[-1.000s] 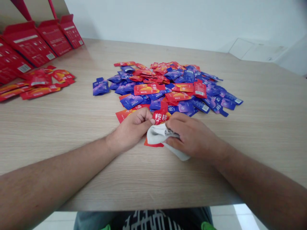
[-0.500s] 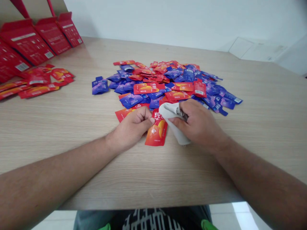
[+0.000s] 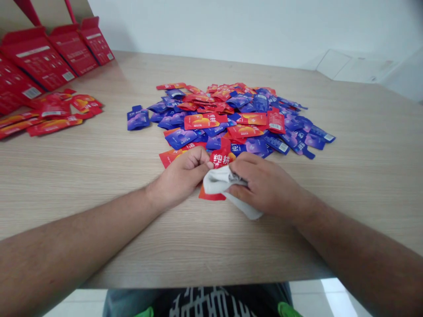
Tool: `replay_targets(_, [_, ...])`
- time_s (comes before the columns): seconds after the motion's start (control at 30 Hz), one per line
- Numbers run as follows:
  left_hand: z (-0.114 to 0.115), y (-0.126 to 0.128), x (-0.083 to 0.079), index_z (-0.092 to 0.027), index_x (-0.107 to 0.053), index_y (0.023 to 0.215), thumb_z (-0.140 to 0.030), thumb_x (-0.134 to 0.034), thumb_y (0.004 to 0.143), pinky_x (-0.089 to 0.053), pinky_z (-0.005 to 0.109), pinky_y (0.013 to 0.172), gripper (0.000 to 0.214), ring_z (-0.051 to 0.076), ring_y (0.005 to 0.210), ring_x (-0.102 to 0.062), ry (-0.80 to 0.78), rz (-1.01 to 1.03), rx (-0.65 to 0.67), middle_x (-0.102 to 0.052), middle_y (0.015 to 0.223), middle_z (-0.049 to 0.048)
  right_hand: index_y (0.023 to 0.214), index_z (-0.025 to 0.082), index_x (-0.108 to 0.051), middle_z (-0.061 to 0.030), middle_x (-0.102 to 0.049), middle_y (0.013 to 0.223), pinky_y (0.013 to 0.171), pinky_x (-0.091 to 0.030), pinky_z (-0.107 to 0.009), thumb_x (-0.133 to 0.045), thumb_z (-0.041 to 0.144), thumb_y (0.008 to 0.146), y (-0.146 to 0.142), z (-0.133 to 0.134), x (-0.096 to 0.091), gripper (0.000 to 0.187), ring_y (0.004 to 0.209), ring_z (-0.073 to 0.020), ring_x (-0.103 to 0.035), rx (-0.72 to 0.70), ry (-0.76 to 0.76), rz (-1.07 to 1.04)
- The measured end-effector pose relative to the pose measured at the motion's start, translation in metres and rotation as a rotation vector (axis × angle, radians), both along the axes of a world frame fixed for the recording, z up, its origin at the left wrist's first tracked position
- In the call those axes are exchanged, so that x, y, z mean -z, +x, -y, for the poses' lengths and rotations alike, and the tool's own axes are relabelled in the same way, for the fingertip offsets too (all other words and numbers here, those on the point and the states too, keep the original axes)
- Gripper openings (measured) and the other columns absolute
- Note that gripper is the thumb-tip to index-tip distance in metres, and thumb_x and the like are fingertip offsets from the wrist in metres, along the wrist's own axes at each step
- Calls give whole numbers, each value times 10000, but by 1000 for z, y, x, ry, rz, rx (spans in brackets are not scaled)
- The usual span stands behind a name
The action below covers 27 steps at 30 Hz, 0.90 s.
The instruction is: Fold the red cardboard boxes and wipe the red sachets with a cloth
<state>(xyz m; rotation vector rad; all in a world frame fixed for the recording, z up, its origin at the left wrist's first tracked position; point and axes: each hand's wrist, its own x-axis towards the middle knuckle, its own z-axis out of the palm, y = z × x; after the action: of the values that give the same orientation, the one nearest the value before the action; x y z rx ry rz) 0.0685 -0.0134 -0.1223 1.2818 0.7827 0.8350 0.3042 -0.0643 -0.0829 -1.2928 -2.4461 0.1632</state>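
Note:
My left hand [image 3: 185,176] pinches the left edge of a red and orange pouch [image 3: 220,157] that lies at the near side of a pile. In my right hand [image 3: 264,182] is a folded whitish cloth [image 3: 220,180], gripped between thumb and fingers. The cloth rests across the middle of the pouch and hides much of it; its upper part and lower left corner show. Behind both hands spreads the pile of red pouches [image 3: 205,121] and purple-blue pouches [image 3: 183,138].
On the far left stand several red cartons [image 3: 42,59] with raised flaps, and a smaller group of red pouches [image 3: 54,125] lies before them. One blue pouch [image 3: 138,119] sits at the pile's left side. A white wall [image 3: 231,31] bounds the wooden table [image 3: 109,176] behind.
My right hand has moved the cloth down and left, from the pouch's upper right side onto its middle. The pouch's top now shows. My left hand keeps its hold and place.

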Motion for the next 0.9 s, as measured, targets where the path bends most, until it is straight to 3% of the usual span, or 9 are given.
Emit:
replay_targets(0.1, [0,0,1,-213,-565,869,-388,-809,915,-291,226,504,305,95,525,-422,1,2,-2,-541,653,-49,955,222,-569,-72,-648,998,774,-449,-358,-737,341,1016,2,-3,1,214,948,-271,-618,189,135,-85])
replay_targets(0.13, [-1,1,1,-212,-561,868,-392,-804,918,-295,226,506,307,95,526,-423,6,1,-3,-546,657,-48,947,223,-566,-71,-645,990,774,-449,-360,-741,347,1014,3,-3,1,225,943,-271,-617,186,142,-93])
replay_targets(0.23, [-1,1,2,-207,-563,868,-408,-819,907,-319,227,516,328,95,540,-438,21,-5,-1,-564,680,-44,975,225,-583,-64,-652,1025,790,-463,-357,-731,308,1004,1,-1,2,172,941,-259,-624,-7,32,-30])
replay_targets(0.3, [-2,0,2,-207,-568,874,-416,-823,905,-317,227,517,330,96,543,-441,26,-11,3,-561,678,-45,986,226,-587,-65,-655,1041,785,-462,-358,-724,298,1002,1,-1,3,155,937,-258,-623,-31,19,-13])
replay_targets(0.43, [-1,0,2,-214,-552,878,-395,-776,942,-284,230,506,295,95,519,-410,32,-9,6,-541,649,-54,935,226,-555,-66,-638,978,760,-439,-366,-724,349,1019,3,-3,2,226,909,-269,-606,181,161,-101])
replay_targets(0.6, [-1,0,1,-210,-566,883,-398,-767,950,-310,235,517,284,101,536,-432,63,-32,8,-548,665,-47,959,221,-578,-56,-641,1022,763,-448,-346,-738,271,998,-1,0,1,171,914,-244,-625,-92,-6,-13])
replay_targets(0.77, [-2,0,3,-213,-554,878,-386,-776,937,-296,232,516,287,99,536,-420,45,-20,-8,-542,657,-51,931,223,-549,-60,-625,968,740,-425,-356,-749,333,1009,4,-5,2,241,899,-256,-599,169,156,-101])
replay_targets(0.9, [-1,0,2,-209,-567,878,-381,-768,943,-323,234,526,273,102,549,-444,64,-27,-5,-565,681,-39,976,228,-579,-55,-647,1022,761,-449,-348,-727,295,997,2,-3,2,163,909,-242,-608,-50,5,-16])
